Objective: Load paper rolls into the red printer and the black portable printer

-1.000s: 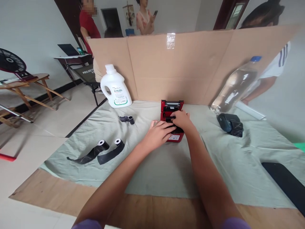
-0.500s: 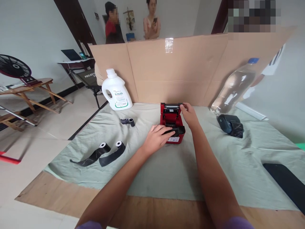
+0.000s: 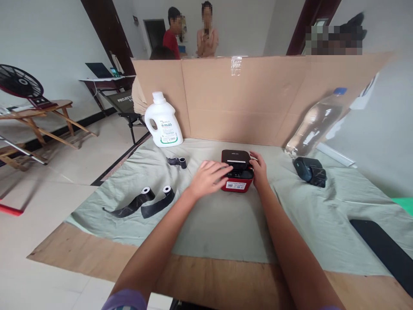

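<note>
A small red and black receipt printer (image 3: 238,183) stands on the grey-green cloth in front of the cardboard, a white label on its front. Its black lid (image 3: 235,156) is folded down over the top; whether it is fully closed I cannot tell. My right hand (image 3: 259,169) grips the lid's right edge with curved fingers. At the printer's left side is my left hand (image 3: 209,178), fingers spread, the tips reaching over the front left corner and holding nothing. Black paper rolls lie to the left: one (image 3: 147,194), another (image 3: 166,196) and a smaller one (image 3: 180,162).
Behind the printer rises a cardboard screen (image 3: 241,103). A white detergent jug (image 3: 164,122) stands at the back left, a large clear bottle (image 3: 316,125) leans at the right. Nearby sit a dark device (image 3: 309,171) and a black phone-like slab (image 3: 383,245). People stand beyond the screen.
The printer's lid has swung down from upright over the paper compartment, my right hand moving with it. My left hand has lifted off the inside and shifted left. The view has shifted slightly.
</note>
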`<state>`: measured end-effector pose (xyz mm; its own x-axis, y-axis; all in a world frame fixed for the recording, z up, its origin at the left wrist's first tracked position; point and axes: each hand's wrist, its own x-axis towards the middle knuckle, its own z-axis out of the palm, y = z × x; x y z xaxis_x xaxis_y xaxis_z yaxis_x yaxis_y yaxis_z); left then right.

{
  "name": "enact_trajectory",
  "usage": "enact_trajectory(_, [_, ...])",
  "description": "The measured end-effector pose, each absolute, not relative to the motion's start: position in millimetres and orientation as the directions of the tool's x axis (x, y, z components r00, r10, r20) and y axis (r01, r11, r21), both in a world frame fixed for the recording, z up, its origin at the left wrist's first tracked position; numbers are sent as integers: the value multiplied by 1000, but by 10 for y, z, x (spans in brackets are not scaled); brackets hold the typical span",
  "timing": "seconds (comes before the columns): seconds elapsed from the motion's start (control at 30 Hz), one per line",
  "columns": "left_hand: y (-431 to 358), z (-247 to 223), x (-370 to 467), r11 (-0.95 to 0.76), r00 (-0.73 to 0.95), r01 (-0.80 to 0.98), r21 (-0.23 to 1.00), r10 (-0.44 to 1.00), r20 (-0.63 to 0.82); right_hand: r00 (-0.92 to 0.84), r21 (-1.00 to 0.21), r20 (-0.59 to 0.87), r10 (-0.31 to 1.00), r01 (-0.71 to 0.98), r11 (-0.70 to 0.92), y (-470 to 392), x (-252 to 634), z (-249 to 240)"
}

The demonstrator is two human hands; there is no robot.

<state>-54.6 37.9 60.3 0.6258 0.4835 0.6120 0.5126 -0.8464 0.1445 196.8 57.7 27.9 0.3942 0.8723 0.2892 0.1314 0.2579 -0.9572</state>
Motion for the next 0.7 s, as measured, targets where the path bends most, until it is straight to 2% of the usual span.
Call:
enact_trajectory(0.07, [542,628,-784,-753,527,630,190,594,608,377,-958,271,886,21,285,586,1941,171])
enact_trajectory(0.13, [722,649,-1033,-576,406,785,228,757,511,374,-946,279,884,-54,321,619,1922,97])
enact_trajectory(0.2, [880,655,-1236,-323,256,918,231,926,278,398,-928,287,871,-108,355,660,1912,45])
enact_trajectory(0.27, [993,643,-1360,-134,130,973,187,991,34,422,-911,291,859,-151,383,695,1910,3])
enact_trajectory(0.3, [1031,632,-1393,-93,101,981,171,994,-37,431,-904,293,854,-165,393,709,1913,-16])
enact_trajectory(0.37, [1075,611,-1417,-87,94,984,158,995,-36,429,-899,299,852,-172,402,727,1924,-45])
enact_trajectory(0.47, [1078,625,-1417,-90,74,985,146,991,107,412,-902,309,857,-158,401,736,1941,-62])
enact_trajectory(0.57, [1013,742,-1434,-104,77,983,150,982,172,402,-903,315,860,-151,402,733,1941,-50])
enact_trajectory(0.7, [843,973,-1452,-73,60,969,237,996,62,397,-905,304,866,-163,393,726,1930,-30])
